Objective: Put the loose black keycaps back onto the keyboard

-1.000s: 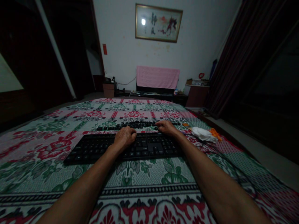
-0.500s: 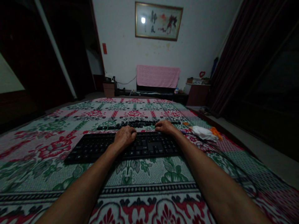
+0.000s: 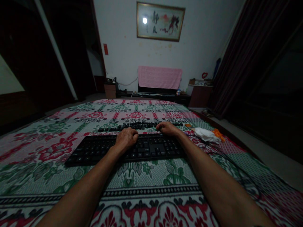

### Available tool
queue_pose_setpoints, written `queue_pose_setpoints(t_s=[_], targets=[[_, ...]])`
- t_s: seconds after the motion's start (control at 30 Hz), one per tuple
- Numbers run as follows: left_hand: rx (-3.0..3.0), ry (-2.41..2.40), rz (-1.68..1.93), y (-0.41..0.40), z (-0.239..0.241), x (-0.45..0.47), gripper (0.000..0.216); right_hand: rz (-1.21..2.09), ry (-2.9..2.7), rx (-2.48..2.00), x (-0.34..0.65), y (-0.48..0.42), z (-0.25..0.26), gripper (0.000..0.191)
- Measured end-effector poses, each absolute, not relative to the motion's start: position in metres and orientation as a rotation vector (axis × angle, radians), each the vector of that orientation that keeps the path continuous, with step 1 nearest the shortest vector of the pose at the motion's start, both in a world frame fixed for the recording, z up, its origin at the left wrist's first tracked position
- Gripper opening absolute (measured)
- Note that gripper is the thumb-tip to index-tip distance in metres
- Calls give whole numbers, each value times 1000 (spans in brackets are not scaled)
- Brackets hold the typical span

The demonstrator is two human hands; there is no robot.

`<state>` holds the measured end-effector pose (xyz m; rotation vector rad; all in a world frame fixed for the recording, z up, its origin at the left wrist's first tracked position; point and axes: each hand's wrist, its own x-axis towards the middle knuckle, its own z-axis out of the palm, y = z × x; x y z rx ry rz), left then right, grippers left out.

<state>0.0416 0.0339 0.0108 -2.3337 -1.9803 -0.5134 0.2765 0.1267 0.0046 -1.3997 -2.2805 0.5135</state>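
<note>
Keyboard: black and full-width, lying flat across the patterned cloth right in front of the person, its keys facing up; many keys sit in place on it.
Small black pieces: strung out in a loose row just beyond the keyboard's far edge, looking like keycaps from where I stand.
Left hand: over the keyboard's far edge near its middle, back upward, fingers half curled with the thumb close to them; I can't tell whether anything is pinched underneath.
Right hand: past the far edge, at the right part of the row, fingers bent and thumb near the fingertips; whether it grips a piece I cannot make out.
White bundle: crumpled on the cloth, to the right of the right hand, with an orange thing beside it.
Dark cable: running over the cloth on the right.
Far wall: framed picture above, pink towel below.
</note>
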Motion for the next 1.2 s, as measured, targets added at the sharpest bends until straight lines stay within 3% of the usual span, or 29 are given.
queue_pose_setpoints(t_s=[0.43, 0.67, 1.2], targets=[[-2335, -1990, -512, 32, 13, 43, 32, 352, -2254, -1578, 270, 112, 15, 20], [-2325, -1990, -493, 31, 14, 43, 32, 361, -2280, -1569, 275, 120, 10, 28], [-2328, -1992, -517, 30, 14, 44, 30, 341, -2312, -1503, 275, 119, 7, 22]])
